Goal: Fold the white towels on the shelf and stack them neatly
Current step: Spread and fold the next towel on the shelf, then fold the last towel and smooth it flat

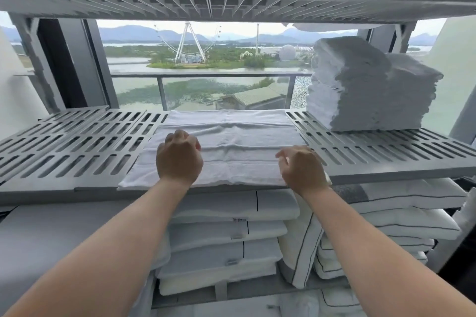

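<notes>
A: Starting with the left hand: reaching forward on a straight bare forearm, back of the hand up, with knuckles bent and fingers tucked under. Parked over the left-middle part of the white towel. Can't tell whether pinching fabric or just sitting curled on top of it.

B: Same deal with the right hand. Also back-up, with fingers curled and the thumb and forefinger tips poking out toward the left. Sitting right at the towel's near right corner. Honestly can't say if gripping cloth or not.

A: Agreed. As for the towel: lying flat in the middle of the slotted grey shelf, with the near edge along the shelf's front lip. Looks spread wide, with the long axis running left to right and the short sides facing the shelf ends. Showing a few soft creases going the same left-right way.

B: Also worth noting the stack of folded white towels at the back right of the same shelf, well apart from the flat one, a bit uneven and taller on its left side. Below, piles of white pillows with dark piping. Beyond the glass, a balcony railing, water and a Ferris wheel.
</notes>
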